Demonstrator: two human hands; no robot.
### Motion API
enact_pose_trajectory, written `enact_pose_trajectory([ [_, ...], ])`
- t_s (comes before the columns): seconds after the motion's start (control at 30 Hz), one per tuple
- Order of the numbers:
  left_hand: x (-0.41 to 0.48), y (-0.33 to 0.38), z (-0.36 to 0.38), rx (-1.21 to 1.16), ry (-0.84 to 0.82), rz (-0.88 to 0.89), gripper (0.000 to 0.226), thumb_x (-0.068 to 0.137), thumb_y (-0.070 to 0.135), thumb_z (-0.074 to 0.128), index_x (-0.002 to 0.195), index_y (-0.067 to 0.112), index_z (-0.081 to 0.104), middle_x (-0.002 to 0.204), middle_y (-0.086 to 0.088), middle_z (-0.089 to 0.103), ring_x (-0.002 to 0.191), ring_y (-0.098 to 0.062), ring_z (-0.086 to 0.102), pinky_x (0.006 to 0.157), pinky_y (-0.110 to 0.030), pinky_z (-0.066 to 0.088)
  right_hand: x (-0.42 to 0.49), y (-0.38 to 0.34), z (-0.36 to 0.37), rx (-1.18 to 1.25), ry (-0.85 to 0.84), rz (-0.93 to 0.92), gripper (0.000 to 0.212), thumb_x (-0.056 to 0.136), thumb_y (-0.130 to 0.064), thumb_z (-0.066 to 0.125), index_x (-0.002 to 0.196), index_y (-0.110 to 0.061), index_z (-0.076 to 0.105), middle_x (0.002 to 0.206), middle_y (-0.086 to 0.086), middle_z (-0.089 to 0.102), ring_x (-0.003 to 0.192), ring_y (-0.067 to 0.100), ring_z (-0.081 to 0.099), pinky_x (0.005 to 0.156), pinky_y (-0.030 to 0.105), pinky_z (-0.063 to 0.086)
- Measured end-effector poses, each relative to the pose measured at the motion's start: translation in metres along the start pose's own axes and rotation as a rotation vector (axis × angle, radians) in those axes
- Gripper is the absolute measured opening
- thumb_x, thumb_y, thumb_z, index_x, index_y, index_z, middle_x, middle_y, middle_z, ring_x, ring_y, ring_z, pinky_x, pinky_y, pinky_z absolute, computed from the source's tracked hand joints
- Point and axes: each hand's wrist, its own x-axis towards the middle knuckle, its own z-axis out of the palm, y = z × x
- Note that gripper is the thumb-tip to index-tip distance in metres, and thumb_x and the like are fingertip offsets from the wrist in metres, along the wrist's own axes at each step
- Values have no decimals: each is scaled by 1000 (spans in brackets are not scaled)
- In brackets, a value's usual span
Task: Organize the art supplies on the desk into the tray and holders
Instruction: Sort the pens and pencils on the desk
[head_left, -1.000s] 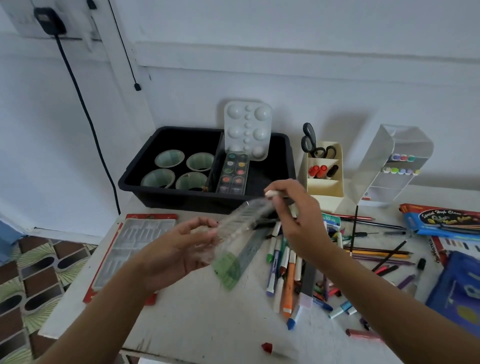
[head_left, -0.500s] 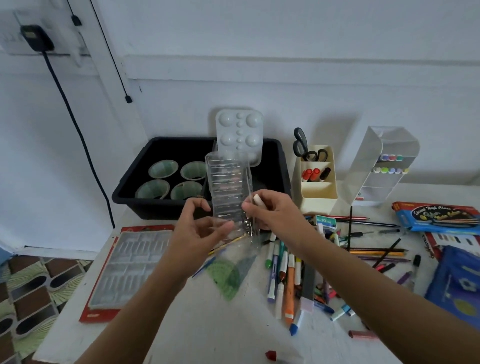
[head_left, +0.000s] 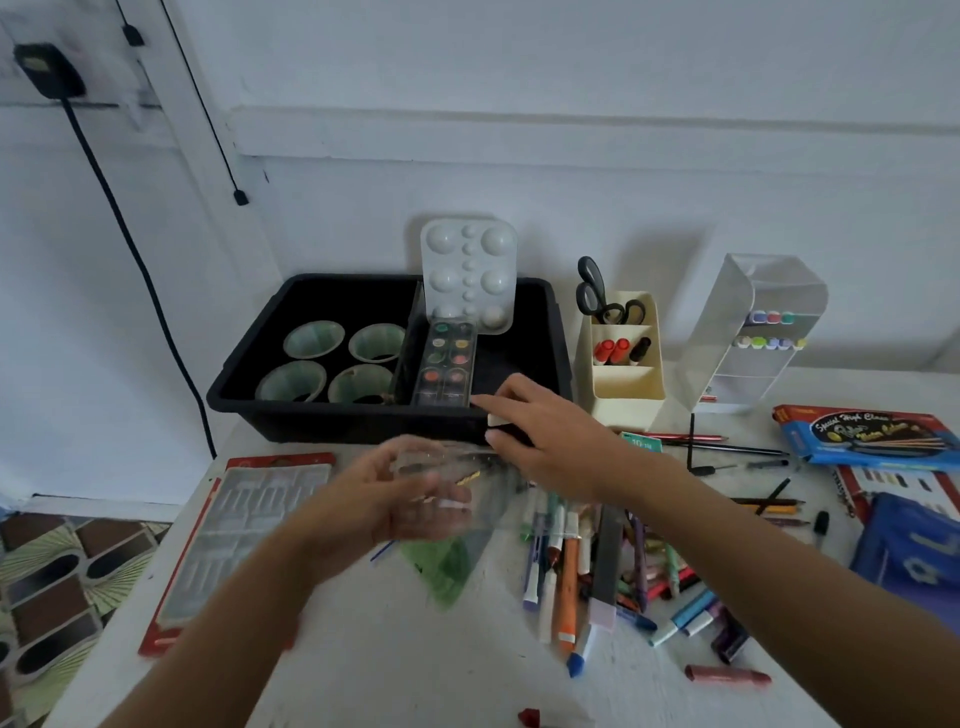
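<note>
Hands have parted: left hand (head_left: 382, 501) alone grips the lowered clear case (head_left: 447, 486); right hand (head_left: 543, 431), pinching a white stub (head_left: 496, 420), nears the black tray (head_left: 337, 423), likely stowing it.

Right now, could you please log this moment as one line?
left hand: holds clear case | right hand: pinches white piece at black tray rim

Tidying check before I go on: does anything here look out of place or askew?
Yes. The white palette stands on edge at the back of the black tray rather than flat, and markers lie in a loose heap on the desk.
</note>
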Motion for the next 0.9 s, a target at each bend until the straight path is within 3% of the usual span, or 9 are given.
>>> enact_pose_trajectory([
  [0.13, -2, -28, 9, -199, 29, -23, 34, 102, 11, 49, 136, 11, 49, 120, -24, 70, 110, -42, 69, 92, -49, 58, -9, -9, 10, 6, 53, -186, 41, 106, -13, 40, 146, -13, 48, 120, -3, 49, 101, 7, 44, 89, 22, 40],
  [0.2, -3, -32, 12, -262, 36, -12, 35, 103, 22, 46, 136, 10, 53, 123, -25, 69, 114, -40, 68, 102, -57, 50, -13, -10, 19, -47, 57, -314, 39, 100, -3, 48, 137, -13, 58, 119, 1, 58, 106, 14, 46, 91, 31, 40],
  [0.3, -5, -32, 17, -319, 38, 10, 43, 108, 34, 37, 137, 9, 56, 127, -24, 67, 119, -39, 65, 105, -60, 47, -16, -10, 30, -77, 126, -429, 31, 96, -10, 55, 124, -17, 65, 113, -4, 65, 110, 20, 47, 87, 38, 37],
  [0.5, -10, -31, 27, -447, -46, -30, 57, 108, 43, 26, 139, 6, 55, 134, -27, 62, 126, -42, 60, 107, -56, 48, -15, -14, 43, -44, 135, -517, 30, 94, -21, 46, 107, -15, 73, 117, -3, 69, 113, 24, 48, 86, 38, 39],
  [0.77, -10, -41, 25, -477, -43, -74, 57, 109, 43, 23, 139, 8, 56, 132, -28, 63, 115, -37, 67, 94, -46, 58, -17, -12, 59, 157, 52, -545, 18, 93, -2, 62, 106, -4, 75, 121, 12, 65, 119, 24, 59, 94, 36, 53],
  [0.9, -12, -48, 16, -490, 12, -65, 56, 109, 40, 25, 136, 5, 59, 133, -28, 62, 122, -40, 63, 97, -49, 54, -17, -16, 68, 216, 42, -519, 24, 94, -6, 55, 105, -6, 76, 124, 12, 63, 119, 20, 58, 99, 23, 50],
])
